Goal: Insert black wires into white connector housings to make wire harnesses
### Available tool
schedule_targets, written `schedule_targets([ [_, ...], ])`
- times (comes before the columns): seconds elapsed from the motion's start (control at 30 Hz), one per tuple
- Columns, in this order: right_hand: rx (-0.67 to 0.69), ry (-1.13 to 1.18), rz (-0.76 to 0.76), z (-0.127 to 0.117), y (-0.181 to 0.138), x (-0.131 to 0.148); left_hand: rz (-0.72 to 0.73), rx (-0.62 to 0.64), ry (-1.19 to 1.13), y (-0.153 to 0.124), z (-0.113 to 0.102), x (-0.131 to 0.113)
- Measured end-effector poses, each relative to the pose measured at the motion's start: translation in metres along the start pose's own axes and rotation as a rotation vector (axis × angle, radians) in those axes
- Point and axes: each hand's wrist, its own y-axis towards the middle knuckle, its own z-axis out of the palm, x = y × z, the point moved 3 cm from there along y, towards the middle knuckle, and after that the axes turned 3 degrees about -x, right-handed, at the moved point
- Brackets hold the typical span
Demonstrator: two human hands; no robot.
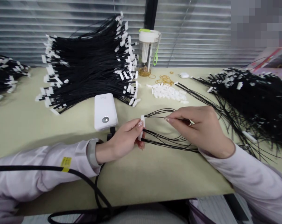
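Note:
My left hand (pixel 124 138) is closed around a bunch of small white tags (pixel 142 126) fixed to the ends of thin black cords (pixel 169 141). My right hand (pixel 199 127) pinches one of those black cords just to the right of the tags, thumb and forefinger pressed together. The cords run right from both hands into a loose heap of black cords with white tags (pixel 253 102) on the pale green table (pixel 26 124).
A big stack of tagged black cords (pixel 89 68) lies at the back left, a smaller one (pixel 3 74) at the far left. A white power bank (pixel 105 111), loose white tags (pixel 167 92), rubber bands (pixel 164 80), a tumbler (pixel 148 51) and an earbud case (pixel 184 75) sit nearby.

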Motion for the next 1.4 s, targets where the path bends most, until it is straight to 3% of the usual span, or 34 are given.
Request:
schedule_targets([
  [0.27, 0.061, 0.04, -0.128, 0.002, 0.002, 0.001, -0.018, -0.017, -0.027, 0.0, 0.002, -0.002],
  [0.47, 0.054, -0.072, -0.186, 0.005, 0.002, -0.006, -0.025, -0.01, -0.042, 0.0, 0.001, -0.002],
  [0.73, 0.128, -0.226, -0.171, 0.023, -0.003, -0.001, -0.024, 0.028, 0.14, -0.001, 0.002, -0.002],
  [0.97, 0.009, -0.445, -0.416, 0.025, -0.009, 0.005, -0.026, 0.074, 0.19, -0.003, 0.004, -0.005],
  [1.17, 0.069, -0.502, -0.5, 0.035, -0.008, 0.009, -0.015, 0.093, 0.223, -0.005, 0.006, -0.007],
  [1.4, 0.13, -0.494, -0.413, 0.031, -0.005, 0.011, -0.029, 0.09, 0.227, -0.002, 0.003, -0.005],
])
